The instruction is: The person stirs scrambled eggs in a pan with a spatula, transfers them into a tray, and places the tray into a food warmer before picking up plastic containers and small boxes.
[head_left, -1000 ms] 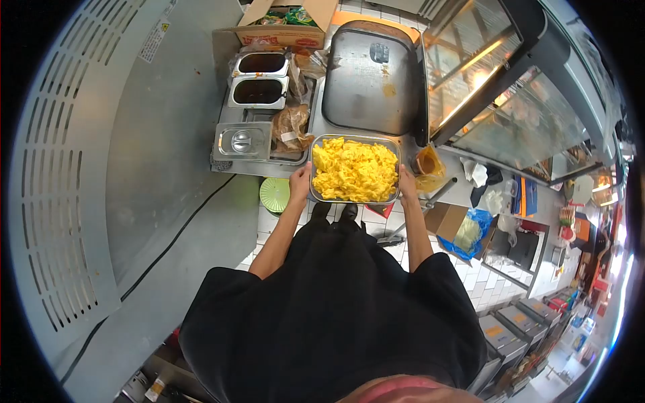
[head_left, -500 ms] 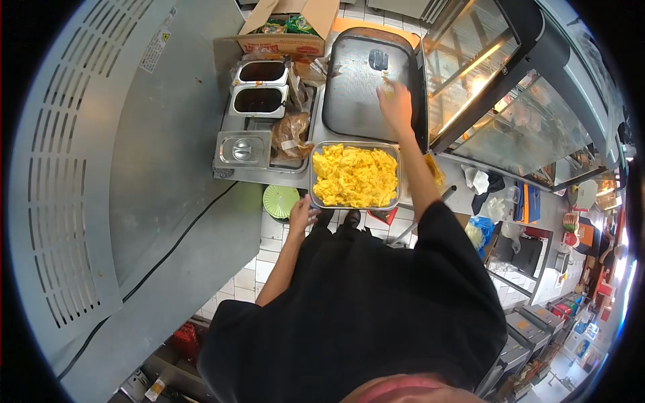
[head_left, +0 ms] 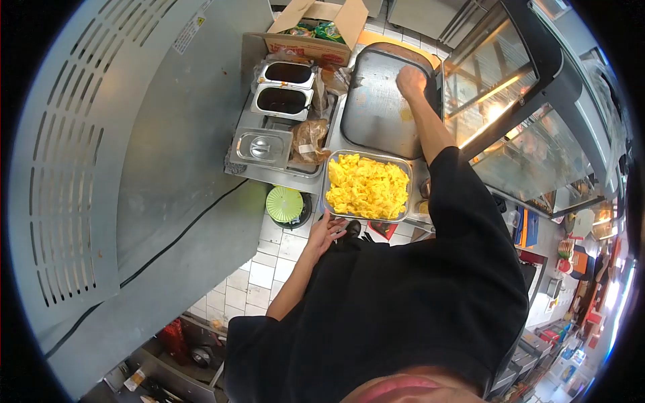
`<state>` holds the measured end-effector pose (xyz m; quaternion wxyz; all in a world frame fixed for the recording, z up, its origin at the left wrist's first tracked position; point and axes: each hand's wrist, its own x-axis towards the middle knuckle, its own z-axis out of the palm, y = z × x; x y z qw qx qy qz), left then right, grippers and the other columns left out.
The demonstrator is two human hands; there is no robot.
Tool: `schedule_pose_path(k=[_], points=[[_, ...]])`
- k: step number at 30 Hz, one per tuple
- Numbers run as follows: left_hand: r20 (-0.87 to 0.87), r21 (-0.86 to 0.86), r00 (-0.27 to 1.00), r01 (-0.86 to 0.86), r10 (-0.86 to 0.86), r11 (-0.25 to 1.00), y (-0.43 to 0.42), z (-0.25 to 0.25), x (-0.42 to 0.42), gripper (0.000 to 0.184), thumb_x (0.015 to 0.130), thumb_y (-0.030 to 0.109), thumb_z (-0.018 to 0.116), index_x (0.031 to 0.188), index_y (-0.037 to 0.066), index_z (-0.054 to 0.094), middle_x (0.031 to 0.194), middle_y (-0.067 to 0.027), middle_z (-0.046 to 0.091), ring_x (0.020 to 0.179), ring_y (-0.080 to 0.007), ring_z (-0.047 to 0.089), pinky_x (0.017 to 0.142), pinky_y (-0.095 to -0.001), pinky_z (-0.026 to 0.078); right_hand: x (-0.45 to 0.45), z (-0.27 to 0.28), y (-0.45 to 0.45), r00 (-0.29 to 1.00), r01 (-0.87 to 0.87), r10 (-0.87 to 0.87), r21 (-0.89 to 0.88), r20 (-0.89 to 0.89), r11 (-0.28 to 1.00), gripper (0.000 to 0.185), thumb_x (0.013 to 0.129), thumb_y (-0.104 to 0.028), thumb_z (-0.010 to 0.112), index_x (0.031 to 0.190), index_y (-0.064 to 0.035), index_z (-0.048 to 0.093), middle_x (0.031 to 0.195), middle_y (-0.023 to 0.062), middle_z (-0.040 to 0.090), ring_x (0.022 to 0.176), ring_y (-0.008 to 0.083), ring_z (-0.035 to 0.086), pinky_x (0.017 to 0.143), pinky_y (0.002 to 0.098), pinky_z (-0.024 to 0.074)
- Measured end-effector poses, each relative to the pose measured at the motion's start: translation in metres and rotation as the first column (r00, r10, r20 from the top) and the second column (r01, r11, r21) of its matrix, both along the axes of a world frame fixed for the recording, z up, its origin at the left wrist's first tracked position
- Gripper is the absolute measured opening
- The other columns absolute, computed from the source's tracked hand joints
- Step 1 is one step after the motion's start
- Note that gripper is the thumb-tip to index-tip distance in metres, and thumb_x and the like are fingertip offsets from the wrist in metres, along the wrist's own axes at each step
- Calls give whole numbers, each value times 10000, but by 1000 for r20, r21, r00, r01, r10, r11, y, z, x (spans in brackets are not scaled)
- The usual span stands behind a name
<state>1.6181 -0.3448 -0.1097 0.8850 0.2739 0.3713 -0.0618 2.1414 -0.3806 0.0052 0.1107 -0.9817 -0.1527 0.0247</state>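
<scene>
A metal pan (head_left: 325, 195) heaped with scrambled eggs (head_left: 368, 187) sits at the counter's near edge. My left hand (head_left: 326, 232) is just below its near left corner, fingers apart, holding nothing; whether a fingertip touches the rim I cannot tell. Beyond the pan lies a large dark baking tray (head_left: 376, 101). Over its far right part is my right hand (head_left: 411, 82), fingers curled in. Whatever is inside that hand is hidden; the small dark rectangular item seen on the tray earlier does not show now. A yellowish smear (head_left: 406, 114) marks the tray near my right wrist.
Left of the tray stand two sauce containers (head_left: 285, 101), a lidded steel container (head_left: 262, 148) and a brown bag (head_left: 310, 140). An open cardboard box (head_left: 309, 48) is behind them. A glass display case (head_left: 494, 87) borders the right. A black cable (head_left: 195, 218) hangs along the left metal cabinet.
My right hand has moved farther over the baking tray and its fingers have curled; the dark item there is no longer visible. My left hand stays by the pan's corner. The view has shifted.
</scene>
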Motion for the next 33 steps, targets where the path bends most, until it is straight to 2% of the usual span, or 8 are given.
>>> schedule_pose_path(k=[4,11,12,13,22,25,29,33], points=[[40,-5,999,-18,18,1000,-4,-14,-2,658,936,583,508,1257,10,485,1180,-161,609,1121,-262,604,898,-443,517,12,8,-9,896,389,-337,144,-290,910,547,837,-364,576,1280,-43,584,1449,182,395,1344,370,345,1064,532,327],[4,-127,1000,5,-5,992,-11,-5,4,673,899,665,480,1253,97,410,1189,-205,590,1181,-347,559,988,-569,404,85,-9,-23,946,295,-266,154,-184,943,868,692,-649,700,1330,-77,564,1502,224,325,1384,418,290,1075,600,277],[42,-155,999,-9,15,988,-14,-11,7,696,896,684,457,1232,80,373,1160,-240,593,1191,-366,548,1027,-580,361,59,31,-25,962,246,-224,139,-154,959,873,684,-654,702,1302,-48,583,1468,226,400,1373,433,320,1070,628,273],[34,-158,999,-9,15,987,-15,-16,8,710,897,685,452,1239,71,354,1155,-249,591,1191,-366,547,1028,-576,363,69,34,-28,994,88,-90,31,69,996,885,690,-718,665,1131,49,661,1213,249,627,1148,381,600,988,494,449],[-36,-146,995,-94,89,985,-24,-9,54,904,869,717,467,1308,-34,222,1162,-310,551,1138,-392,567,994,-541,427,53,103,-62,994,-25,72,484,-78,875,860,683,-693,725,897,138,664,877,206,677,810,282,683,702,393,536],[16,-159,998,-65,68,985,-24,-19,75,922,867,721,467,1331,-33,212,1143,-315,557,1119,-394,574,998,-539,434,-4,165,-60,984,107,-27,460,-177,881,574,809,-332,746,1185,83,616,1077,250,675,1015,305,659,839,408,529],[-35,-131,996,-82,78,988,-28,-16,117,934,853,741,467,1376,0,242,1083,-294,584,1082,-393,587,1010,-545,430,-3,156,-67,998,38,-8,552,-57,833,673,773,-426,764,1149,112,616,1145,273,647,1074,351,634,907,405,505],[68,-190,990,-105,119,976,-29,-41,156,967,850,717,494,1372,7,96,1300,-413,403,1248,-520,437,1078,-606,344,-16,168,-77,996,32,15,501,-90,865,761,740,-526,756,1119,115,600,1112,256,626,1035,339,619,861,401,501]])
